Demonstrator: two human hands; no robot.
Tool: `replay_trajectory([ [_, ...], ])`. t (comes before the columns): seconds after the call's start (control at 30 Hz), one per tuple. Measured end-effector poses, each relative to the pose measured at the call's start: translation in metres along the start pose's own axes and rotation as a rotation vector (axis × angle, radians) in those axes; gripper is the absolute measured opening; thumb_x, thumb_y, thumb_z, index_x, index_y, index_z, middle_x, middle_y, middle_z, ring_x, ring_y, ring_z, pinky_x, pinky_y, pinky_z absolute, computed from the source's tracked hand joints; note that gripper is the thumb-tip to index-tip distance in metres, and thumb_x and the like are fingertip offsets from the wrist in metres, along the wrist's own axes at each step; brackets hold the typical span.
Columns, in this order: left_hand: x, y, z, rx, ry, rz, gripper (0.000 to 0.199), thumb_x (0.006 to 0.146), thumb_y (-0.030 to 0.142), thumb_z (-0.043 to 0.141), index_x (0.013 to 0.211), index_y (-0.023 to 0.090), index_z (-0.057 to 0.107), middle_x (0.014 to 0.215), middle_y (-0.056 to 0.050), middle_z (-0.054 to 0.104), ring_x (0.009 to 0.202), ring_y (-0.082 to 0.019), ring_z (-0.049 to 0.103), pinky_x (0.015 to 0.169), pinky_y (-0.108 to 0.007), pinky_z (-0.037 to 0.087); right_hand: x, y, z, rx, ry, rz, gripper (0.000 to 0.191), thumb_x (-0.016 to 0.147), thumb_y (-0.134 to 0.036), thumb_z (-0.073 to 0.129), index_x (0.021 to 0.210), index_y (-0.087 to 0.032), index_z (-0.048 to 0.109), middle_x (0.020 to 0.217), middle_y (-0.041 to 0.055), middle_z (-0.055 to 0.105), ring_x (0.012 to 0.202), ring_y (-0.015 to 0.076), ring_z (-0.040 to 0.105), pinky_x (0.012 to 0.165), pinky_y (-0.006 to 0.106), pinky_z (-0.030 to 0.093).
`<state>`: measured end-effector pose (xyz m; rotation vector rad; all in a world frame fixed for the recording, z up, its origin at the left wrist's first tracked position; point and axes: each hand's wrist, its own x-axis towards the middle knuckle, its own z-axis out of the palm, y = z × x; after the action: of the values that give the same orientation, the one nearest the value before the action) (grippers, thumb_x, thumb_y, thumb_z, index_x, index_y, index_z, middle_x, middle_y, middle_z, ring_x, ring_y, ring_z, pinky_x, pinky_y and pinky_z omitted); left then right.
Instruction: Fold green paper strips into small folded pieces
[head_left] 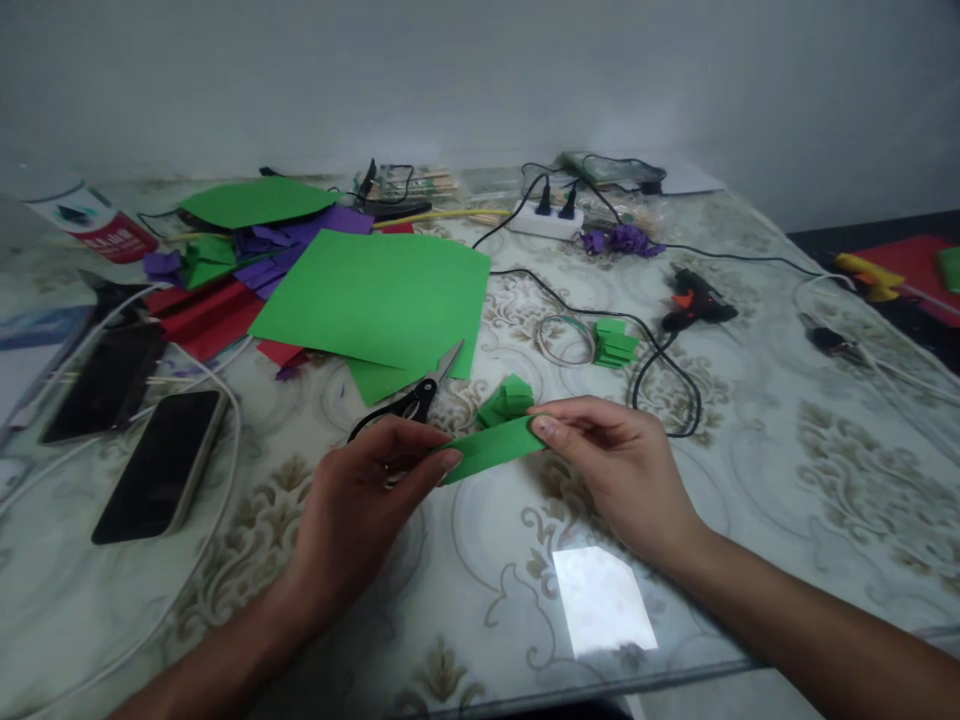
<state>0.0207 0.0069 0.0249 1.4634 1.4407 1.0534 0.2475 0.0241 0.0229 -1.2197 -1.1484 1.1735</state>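
Between my two hands a strip of green paper (pixel 491 448) is stretched just above the table, its right end slightly higher. My left hand (pixel 375 480) pinches the left end between thumb and fingers. At the other end my right hand (pixel 611 460) grips the strip, thumb in front. Right behind the strip lies a small folded green paper piece (pixel 508 398). Black-handled scissors (pixel 424 395) rest beyond my left hand, their blades over the corner of a large green sheet (pixel 382 295). Farther right is a stack of small green paper pieces (pixel 615 343) beside a ring of pale wire (pixel 566 340).
A black glue gun (pixel 697 298) with a looping cord lies at right. Behind stands a white power strip (pixel 546 220) near crumpled purple paper (pixel 622 240). At left are two phones, one a black phone (pixel 161 465), white cables, red paper (pixel 206 315) and a labelled bottle (pixel 94 220).
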Motion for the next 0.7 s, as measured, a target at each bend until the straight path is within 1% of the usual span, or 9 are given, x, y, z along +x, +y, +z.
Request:
replay_trajectory([
  [0.1, 0.000, -0.002, -0.001, 0.010, 0.031, 0.057, 0.016, 0.085, 0.030, 0.082, 0.095, 0.024, 0.071, 0.080, 0.003, 0.077, 0.067, -0.015, 0.074, 0.062, -0.022, 0.059, 0.000, 0.001, -0.001, -0.024, 0.016, -0.030, 0.007, 0.079, -0.023, 0.085, 0.085, -0.026, 0.086, 0.079, 0.0014, 0.083, 0.066, 0.0141, 0.073, 0.062, 0.022, 0.060],
  [0.23, 0.000, -0.002, -0.002, 0.192, 0.018, 0.204, 0.011, 0.086, 0.024, 0.079, 0.089, 0.024, 0.069, 0.079, 0.004, 0.076, 0.065, -0.014, 0.072, 0.062, -0.023, 0.058, -0.002, 0.001, -0.001, -0.102, 0.029, -0.079, 0.006, 0.080, -0.024, 0.085, 0.086, -0.025, 0.086, 0.080, 0.0031, 0.083, 0.066, 0.0167, 0.073, 0.059, 0.025, 0.060],
  [0.37, -0.001, 0.000, -0.001, 0.274, -0.006, 0.249, 0.009, 0.087, 0.021, 0.078, 0.089, 0.023, 0.069, 0.079, 0.004, 0.076, 0.065, -0.013, 0.070, 0.064, -0.023, 0.058, -0.007, -0.001, 0.001, -0.184, 0.029, -0.131, 0.006, 0.082, -0.024, 0.083, 0.087, -0.025, 0.086, 0.080, 0.0038, 0.083, 0.064, 0.0183, 0.073, 0.052, 0.026, 0.057],
  [0.47, -0.002, -0.002, 0.000, 0.313, -0.050, 0.285, 0.007, 0.089, 0.021, 0.077, 0.090, 0.023, 0.069, 0.083, 0.003, 0.077, 0.070, -0.014, 0.071, 0.067, -0.023, 0.057, -0.009, -0.002, 0.002, -0.196, 0.021, -0.181, 0.007, 0.082, -0.021, 0.082, 0.087, -0.026, 0.086, 0.082, 0.0024, 0.084, 0.066, 0.0182, 0.075, 0.055, 0.026, 0.059],
  [0.57, -0.002, -0.005, -0.002, 0.379, -0.081, 0.364, 0.010, 0.092, 0.022, 0.075, 0.087, 0.022, 0.067, 0.085, 0.002, 0.077, 0.071, -0.014, 0.071, 0.068, -0.024, 0.055, -0.010, -0.003, 0.002, -0.201, 0.006, -0.234, 0.010, 0.084, -0.018, 0.082, 0.089, -0.027, 0.085, 0.085, 0.0009, 0.085, 0.071, 0.0175, 0.077, 0.064, 0.026, 0.062],
  [0.7, -0.002, -0.005, -0.005, 0.456, -0.059, 0.464, 0.013, 0.093, 0.021, 0.074, 0.087, 0.021, 0.063, 0.085, 0.003, 0.075, 0.071, -0.013, 0.071, 0.068, -0.022, 0.053, -0.010, -0.005, 0.000, -0.239, -0.010, -0.298, 0.013, 0.085, -0.016, 0.081, 0.091, -0.027, 0.085, 0.088, 0.0004, 0.085, 0.077, 0.0173, 0.079, 0.070, 0.025, 0.063],
])
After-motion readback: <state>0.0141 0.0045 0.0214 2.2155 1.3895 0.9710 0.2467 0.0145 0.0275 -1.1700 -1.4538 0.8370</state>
